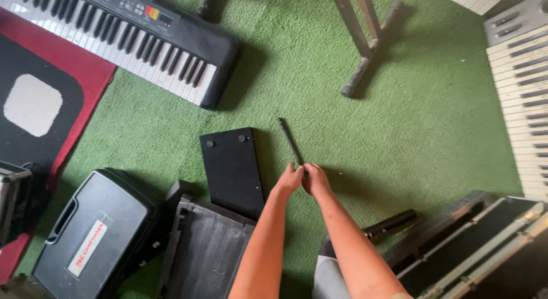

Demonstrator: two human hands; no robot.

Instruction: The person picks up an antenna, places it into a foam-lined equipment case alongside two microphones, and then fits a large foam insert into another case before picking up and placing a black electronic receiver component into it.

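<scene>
Item: thin dark rod (289,141), lying on the green carpet (434,122), its far end pointing away and to the left, its near end gripped by both hands. Left hand (289,180): closed around the near end of the rod. Right hand (316,181): closed on the same end, touching the left hand. Just left of the hands: flat black rectangular panel (231,167) with two round fasteners near its far edge, partly lying over an open black case (202,250) with a grey lining. Further left: closed dark plastic carry case (91,233) with a handle and a label, beside a red and black mat (68,70). Beyond the rod: black electronic keyboard (123,36) lying aslant on the carpet, and the dark foot of a stand (371,47). Right edge: pale keyboard (522,105). Near right: black flight case with metal edging (479,247), a black cylindrical part (391,225) just beside it.
</scene>
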